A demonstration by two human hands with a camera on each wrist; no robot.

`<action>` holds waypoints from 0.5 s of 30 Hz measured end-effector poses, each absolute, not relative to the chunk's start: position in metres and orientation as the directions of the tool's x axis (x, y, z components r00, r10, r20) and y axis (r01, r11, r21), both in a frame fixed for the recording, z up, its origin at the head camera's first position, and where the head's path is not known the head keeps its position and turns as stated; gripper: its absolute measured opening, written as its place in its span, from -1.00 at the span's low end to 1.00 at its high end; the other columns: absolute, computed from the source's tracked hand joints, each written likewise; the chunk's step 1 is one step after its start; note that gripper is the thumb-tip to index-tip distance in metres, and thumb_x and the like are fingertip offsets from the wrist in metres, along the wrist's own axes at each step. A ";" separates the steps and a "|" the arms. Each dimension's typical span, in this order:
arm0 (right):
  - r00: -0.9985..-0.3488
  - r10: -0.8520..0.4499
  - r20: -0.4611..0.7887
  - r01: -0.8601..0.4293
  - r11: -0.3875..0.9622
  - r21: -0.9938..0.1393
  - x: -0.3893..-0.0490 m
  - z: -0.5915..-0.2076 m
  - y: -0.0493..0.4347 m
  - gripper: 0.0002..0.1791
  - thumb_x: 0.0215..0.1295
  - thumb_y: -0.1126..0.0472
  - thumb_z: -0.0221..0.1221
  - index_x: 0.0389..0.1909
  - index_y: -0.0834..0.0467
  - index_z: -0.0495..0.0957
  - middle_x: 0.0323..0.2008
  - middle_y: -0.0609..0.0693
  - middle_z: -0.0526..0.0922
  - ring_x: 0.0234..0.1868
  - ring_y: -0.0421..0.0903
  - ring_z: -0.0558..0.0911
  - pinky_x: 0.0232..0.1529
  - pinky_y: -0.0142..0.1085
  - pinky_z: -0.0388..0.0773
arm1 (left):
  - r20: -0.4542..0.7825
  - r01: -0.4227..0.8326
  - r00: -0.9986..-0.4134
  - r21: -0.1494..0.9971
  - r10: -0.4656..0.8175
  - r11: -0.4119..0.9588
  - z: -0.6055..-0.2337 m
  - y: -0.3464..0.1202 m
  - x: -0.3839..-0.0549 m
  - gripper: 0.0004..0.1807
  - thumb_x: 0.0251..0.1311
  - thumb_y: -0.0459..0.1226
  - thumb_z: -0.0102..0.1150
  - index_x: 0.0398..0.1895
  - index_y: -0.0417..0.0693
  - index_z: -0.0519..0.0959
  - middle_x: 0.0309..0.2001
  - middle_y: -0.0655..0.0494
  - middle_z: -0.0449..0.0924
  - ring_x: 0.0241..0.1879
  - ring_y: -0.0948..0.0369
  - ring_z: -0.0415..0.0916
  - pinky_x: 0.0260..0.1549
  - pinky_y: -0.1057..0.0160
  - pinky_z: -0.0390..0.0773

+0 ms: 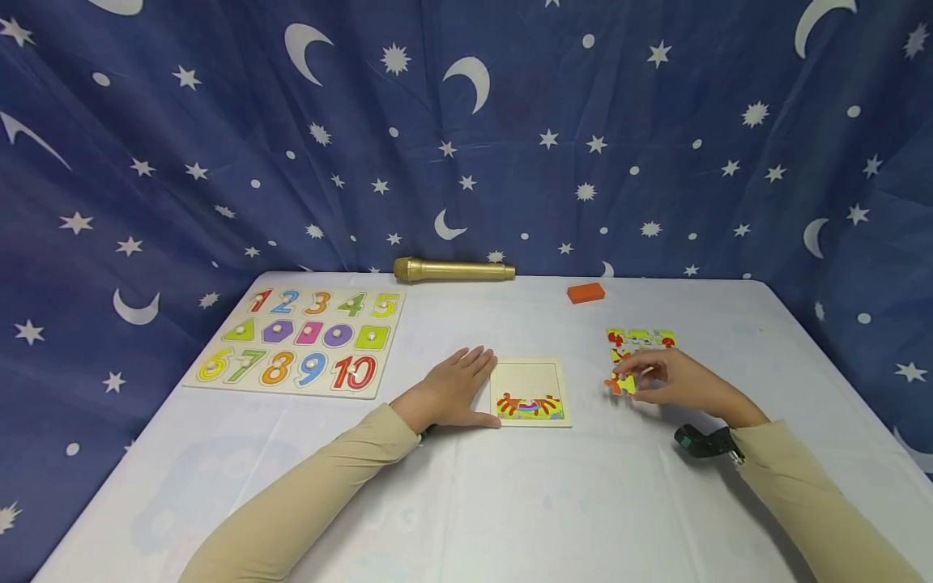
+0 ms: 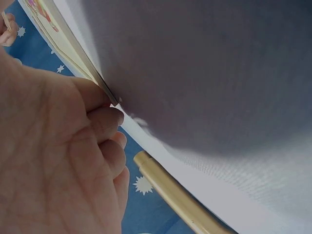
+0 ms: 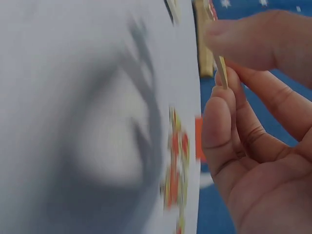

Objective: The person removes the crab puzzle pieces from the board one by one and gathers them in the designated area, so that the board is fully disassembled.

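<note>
A small square wooden puzzle board (image 1: 528, 371) lies on the table, its lower part filled with colourful printed pieces (image 1: 530, 407). My left hand (image 1: 455, 393) rests at the board's left edge, fingers extended and thumb near the lower left corner. In the left wrist view, fingers touch the side of the board (image 2: 68, 46). My right hand (image 1: 674, 380) pinches a yellow and red jigsaw piece (image 1: 622, 385) between thumb and fingers, above the table. The right wrist view shows this piece (image 3: 222, 70) edge-on. Behind it lie loose jigsaw pieces (image 1: 641, 336), partly covered by the hand.
A number-and-shape peg board (image 1: 291, 385) lies at the left. At the back rests a gold microphone (image 1: 459, 270), with an orange-red block (image 1: 586, 293) to its right. A blue curtain (image 1: 510, 162) with stars and moons hangs behind the white-covered table (image 1: 554, 502).
</note>
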State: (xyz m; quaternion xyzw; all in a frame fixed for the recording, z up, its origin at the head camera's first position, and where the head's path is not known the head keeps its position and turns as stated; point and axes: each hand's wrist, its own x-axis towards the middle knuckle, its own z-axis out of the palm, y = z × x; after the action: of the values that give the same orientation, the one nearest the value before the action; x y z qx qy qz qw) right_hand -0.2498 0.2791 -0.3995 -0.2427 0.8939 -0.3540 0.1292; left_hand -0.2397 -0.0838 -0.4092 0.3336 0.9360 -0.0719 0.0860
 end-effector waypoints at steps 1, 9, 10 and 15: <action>-0.861 -0.505 -0.058 -0.338 0.653 -0.677 -0.249 -0.398 0.285 -0.59 0.05 0.31 0.33 -0.02 0.23 0.58 -0.05 0.18 0.62 -0.29 -0.28 0.52 -0.24 -0.48 0.57 | -0.208 0.637 -0.763 -0.077 0.612 0.767 -0.409 -0.084 -0.240 0.09 0.07 0.41 -0.10 0.47 -0.14 -0.02 0.50 0.01 -0.05 0.50 0.12 -0.13 0.47 0.16 -0.07; -0.931 -0.353 -0.094 -0.219 0.745 -0.629 -0.254 -0.396 0.328 -0.56 0.07 0.33 0.29 0.03 0.29 0.54 0.04 0.29 0.55 -0.21 -0.42 0.49 -0.23 -0.51 0.55 | -0.209 0.636 -0.762 -0.066 0.612 0.769 -0.410 -0.084 -0.239 0.09 0.07 0.40 -0.09 0.47 -0.15 -0.03 0.50 0.00 -0.06 0.50 0.12 -0.13 0.48 0.16 -0.07; -0.935 -0.340 -0.099 -0.207 0.751 -0.627 -0.255 -0.396 0.333 -0.55 0.07 0.32 0.29 0.04 0.31 0.53 0.05 0.31 0.53 -0.22 -0.44 0.48 -0.24 -0.52 0.55 | -0.209 0.635 -0.763 -0.066 0.612 0.769 -0.410 -0.084 -0.239 0.09 0.07 0.40 -0.09 0.47 -0.15 -0.03 0.50 0.00 -0.06 0.50 0.12 -0.13 0.48 0.16 -0.07; -0.948 -0.298 -0.110 -0.163 0.754 -0.637 -0.266 -0.402 0.350 -0.53 0.09 0.32 0.27 0.07 0.35 0.49 0.05 0.34 0.50 -0.25 -0.50 0.44 -0.29 -0.51 0.57 | -0.210 0.634 -0.764 -0.068 0.610 0.770 -0.410 -0.084 -0.239 0.09 0.07 0.40 -0.08 0.47 -0.15 -0.03 0.50 0.01 -0.06 0.50 0.12 -0.13 0.48 0.16 -0.08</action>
State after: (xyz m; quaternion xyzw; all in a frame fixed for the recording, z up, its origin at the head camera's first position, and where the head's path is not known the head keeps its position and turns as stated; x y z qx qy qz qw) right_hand -0.2658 0.3500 -0.4019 -0.1237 0.9307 -0.3284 0.1029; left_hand -0.2394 -0.0838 -0.4097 0.3323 0.9366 -0.0678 0.0882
